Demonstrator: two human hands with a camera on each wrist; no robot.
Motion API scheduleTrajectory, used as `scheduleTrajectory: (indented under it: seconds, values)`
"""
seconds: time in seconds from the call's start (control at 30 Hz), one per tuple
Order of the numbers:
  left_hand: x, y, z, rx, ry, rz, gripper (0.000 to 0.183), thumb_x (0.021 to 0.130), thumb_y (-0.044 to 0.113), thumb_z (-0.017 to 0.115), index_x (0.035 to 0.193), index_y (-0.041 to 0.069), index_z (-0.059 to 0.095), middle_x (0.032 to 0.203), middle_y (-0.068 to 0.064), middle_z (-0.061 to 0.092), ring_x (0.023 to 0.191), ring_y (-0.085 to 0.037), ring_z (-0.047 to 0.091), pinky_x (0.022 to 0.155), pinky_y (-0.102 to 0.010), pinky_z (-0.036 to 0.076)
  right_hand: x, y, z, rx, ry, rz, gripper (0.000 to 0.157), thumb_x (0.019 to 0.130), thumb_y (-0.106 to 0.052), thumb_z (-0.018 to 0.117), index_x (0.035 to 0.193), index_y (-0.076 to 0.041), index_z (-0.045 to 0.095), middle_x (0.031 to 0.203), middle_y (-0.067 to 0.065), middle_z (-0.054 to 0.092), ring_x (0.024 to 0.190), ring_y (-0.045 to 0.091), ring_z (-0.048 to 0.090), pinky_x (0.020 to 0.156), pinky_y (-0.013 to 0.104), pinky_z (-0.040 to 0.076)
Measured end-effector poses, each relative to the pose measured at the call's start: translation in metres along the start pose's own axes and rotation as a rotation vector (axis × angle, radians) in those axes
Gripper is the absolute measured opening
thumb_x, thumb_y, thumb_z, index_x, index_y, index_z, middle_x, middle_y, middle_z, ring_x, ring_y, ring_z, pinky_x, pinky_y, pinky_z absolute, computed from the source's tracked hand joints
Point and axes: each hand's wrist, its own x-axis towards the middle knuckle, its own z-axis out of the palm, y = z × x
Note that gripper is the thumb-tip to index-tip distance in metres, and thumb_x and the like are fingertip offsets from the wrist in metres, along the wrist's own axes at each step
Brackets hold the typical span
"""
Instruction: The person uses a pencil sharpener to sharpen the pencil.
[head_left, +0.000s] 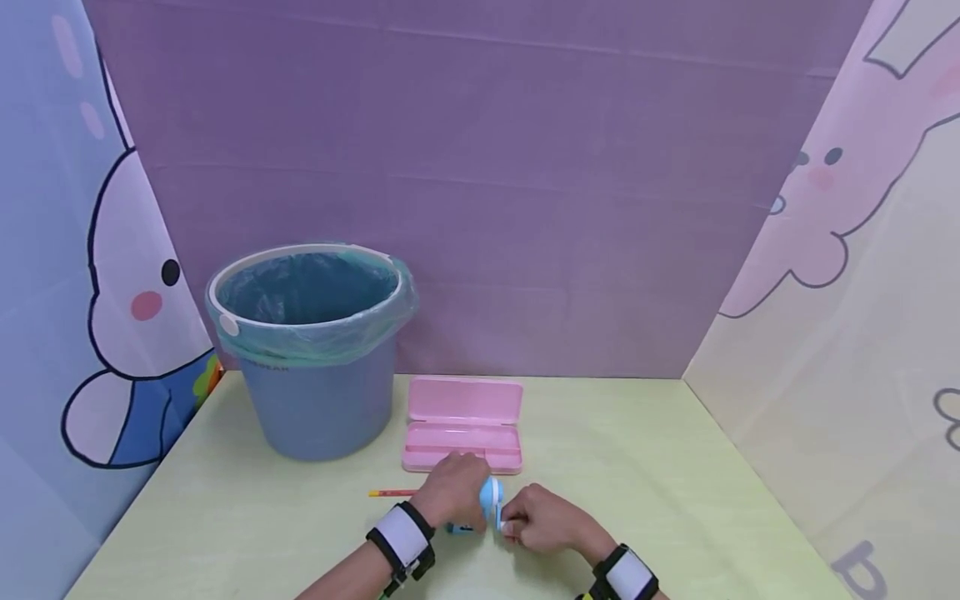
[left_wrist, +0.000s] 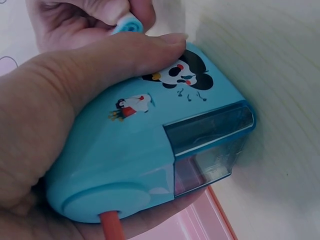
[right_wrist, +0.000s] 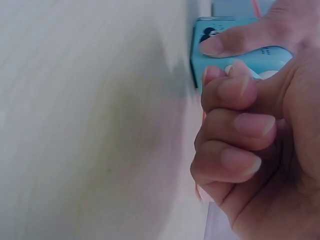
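Note:
My left hand (head_left: pixel 452 490) grips a light blue pencil sharpener (left_wrist: pixel 135 155) with cartoon prints and a see-through shavings drawer. The thumb lies across its top. A red pencil (left_wrist: pixel 113 227) sticks out of the sharpener's hole; in the head view the pencil (head_left: pixel 393 492) points left with a yellow end. On the opposite side, my right hand (head_left: pixel 547 518) has its fingers curled around the crank handle (left_wrist: pixel 129 24) and pinches its small knob. In the right wrist view, the curled fingers hide most of the crank.
Just behind the hands, a pink pencil case (head_left: pixel 465 402) lies open on the pale table (head_left: pixel 645 442). A blue bin (head_left: pixel 322 408) with a green liner stands at the back left. A purple backdrop (head_left: pixel 525 208) and printed side panels enclose the table.

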Motion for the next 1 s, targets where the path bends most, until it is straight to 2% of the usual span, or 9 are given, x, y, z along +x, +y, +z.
scheduleTrajectory:
  seconds: [0.4, 0.67, 1.0]
  values:
    - [0.001, 0.002, -0.001, 0.005, 0.013, 0.002, 0.042, 0.060, 0.024, 0.098, 0.084, 0.015, 0.064, 0.074, 0.005, 0.054, 0.071, -0.014, 0.048, 0.068, -0.028, 0.041, -0.007, -0.005, -0.010, 0.060, -0.029, -0.052, 0.031, 0.097, -0.001, 0.057, 0.066, -0.010, 0.057, 0.058, -0.016, 0.040, 0.053, -0.005, 0.033, 0.056, 0.014, 0.026]
    - [0.001, 0.003, -0.002, -0.035, -0.013, -0.030, 0.043, 0.061, 0.023, 0.098, 0.091, 0.014, 0.068, 0.077, 0.004, 0.055, 0.075, -0.016, 0.048, 0.070, -0.029, 0.042, -0.011, -0.011, -0.021, 0.149, -0.038, -0.077, 0.033, 0.100, -0.005, 0.056, 0.068, -0.009, 0.059, 0.054, -0.013, 0.043, 0.049, -0.005, 0.038, 0.055, 0.014, 0.032]
    - [-0.001, 0.002, -0.001, -0.051, -0.015, -0.040, 0.045, 0.061, 0.022, 0.098, 0.095, 0.013, 0.070, 0.079, 0.004, 0.055, 0.076, -0.016, 0.048, 0.071, -0.029, 0.043, -0.014, -0.018, -0.025, 0.112, 0.006, -0.070, 0.031, 0.099, -0.003, 0.057, 0.069, -0.008, 0.061, 0.054, -0.014, 0.041, 0.048, -0.006, 0.036, 0.053, 0.014, 0.030]
